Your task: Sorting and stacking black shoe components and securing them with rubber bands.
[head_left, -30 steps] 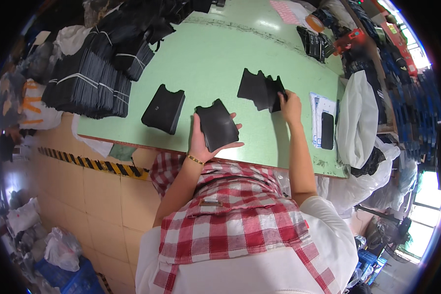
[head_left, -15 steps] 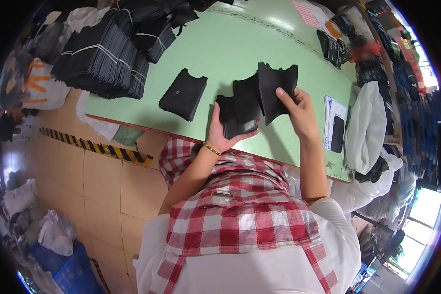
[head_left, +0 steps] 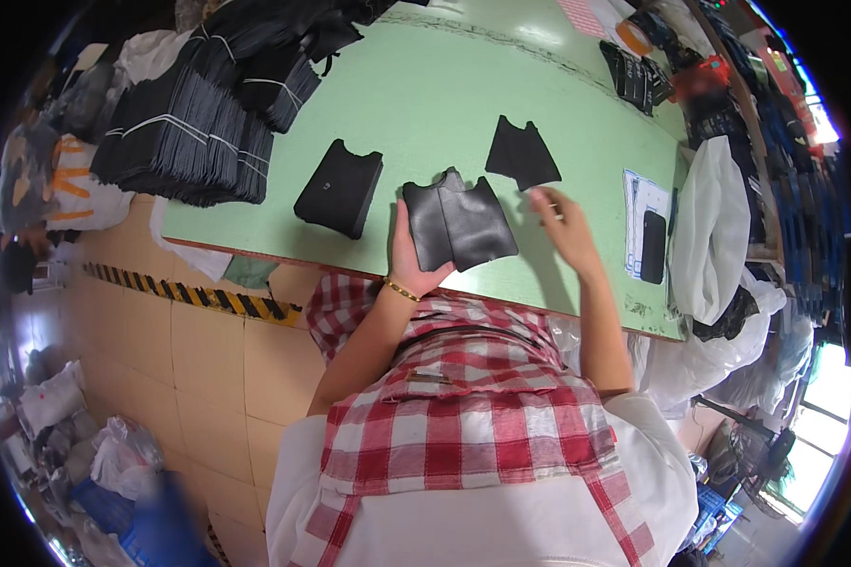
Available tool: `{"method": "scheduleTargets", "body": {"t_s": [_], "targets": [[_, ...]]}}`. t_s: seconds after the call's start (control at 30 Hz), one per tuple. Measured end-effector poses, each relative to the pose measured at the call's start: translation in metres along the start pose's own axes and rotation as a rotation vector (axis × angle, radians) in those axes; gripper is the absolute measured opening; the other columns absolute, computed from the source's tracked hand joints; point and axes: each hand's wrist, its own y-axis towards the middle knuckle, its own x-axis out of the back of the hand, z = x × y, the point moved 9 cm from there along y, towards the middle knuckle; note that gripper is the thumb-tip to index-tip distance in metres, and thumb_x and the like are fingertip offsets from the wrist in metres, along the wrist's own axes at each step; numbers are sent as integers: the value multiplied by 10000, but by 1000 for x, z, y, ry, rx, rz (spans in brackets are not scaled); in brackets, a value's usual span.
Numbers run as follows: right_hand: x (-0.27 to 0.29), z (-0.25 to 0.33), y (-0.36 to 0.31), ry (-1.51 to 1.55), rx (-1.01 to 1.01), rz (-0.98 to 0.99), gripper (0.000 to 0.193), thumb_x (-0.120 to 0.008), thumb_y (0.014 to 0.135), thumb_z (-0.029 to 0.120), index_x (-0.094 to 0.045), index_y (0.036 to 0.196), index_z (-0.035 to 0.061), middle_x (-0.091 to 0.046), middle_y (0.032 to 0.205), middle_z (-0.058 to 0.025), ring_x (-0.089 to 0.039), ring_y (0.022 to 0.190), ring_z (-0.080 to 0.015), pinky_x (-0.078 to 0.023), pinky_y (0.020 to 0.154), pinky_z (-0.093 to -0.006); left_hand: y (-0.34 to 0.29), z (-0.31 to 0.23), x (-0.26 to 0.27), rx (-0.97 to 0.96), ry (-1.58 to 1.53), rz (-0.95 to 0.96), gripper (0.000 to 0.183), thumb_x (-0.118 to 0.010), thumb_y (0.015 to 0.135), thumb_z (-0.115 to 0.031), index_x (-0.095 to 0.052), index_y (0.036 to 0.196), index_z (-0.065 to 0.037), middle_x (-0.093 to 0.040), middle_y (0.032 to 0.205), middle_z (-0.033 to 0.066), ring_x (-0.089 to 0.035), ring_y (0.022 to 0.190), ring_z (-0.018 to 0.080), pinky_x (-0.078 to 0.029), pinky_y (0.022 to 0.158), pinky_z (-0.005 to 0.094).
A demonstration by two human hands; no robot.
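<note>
Leather pieces, black and cut with a notch at the top, are what I have in hand at the near edge of the green table [head_left: 558,104]. My left hand [head_left: 408,263] clasps the doubled leather piece [head_left: 459,222] from below: thumb up along its left side, palm under its lower edge, the piece fanned flat just above the table's near edge. My right hand [head_left: 563,225] is loose and grasps nothing; its fingertips sit beside the single flat piece [head_left: 522,153], which lies on the table a little further in and to the right of the one I hold. I cannot tell whether they touch its lower corner.

To do this well, I judge I should keep my left thumb pressing the two layers together so their notches stay lined up, and slide the single piece toward me by its near corner, not pinch it in the middle, since thin leather buckles easily.

Left of my held piece lies a thicker black pocket piece [head_left: 338,187], apart from both hands. Beyond that, at the table's far left, stand bundled stacks of black pieces [head_left: 184,142]. At the table's right edge a dark phone [head_left: 652,246] rests on some papers [head_left: 635,194], well clear of my right hand.
</note>
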Motion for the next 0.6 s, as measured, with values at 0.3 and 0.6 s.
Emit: {"method": "scheduleTargets", "body": {"t_s": [0.3,0.6], "targets": [[35,32,7,-223,113,-183,184,-596,887,118,-597,945,-57,-534,583,-141,-448,490,-167,-371,483,-308,12,15,-13,266,-530,47,819,-389,821,-734,-345,1390,-148,-415,1363,201,-415,1234,413,-259,1012,687],[-60,35,-10,546,-118,360,175,-634,891,159,-597,950,-2,-477,654,73,-402,592,-6,-301,519,-198,8,16,-8,282,-525,-20,838,-361,813,-756,-347,1406,-165,-366,1425,159,-336,1310,412,-259,1003,705]]}}
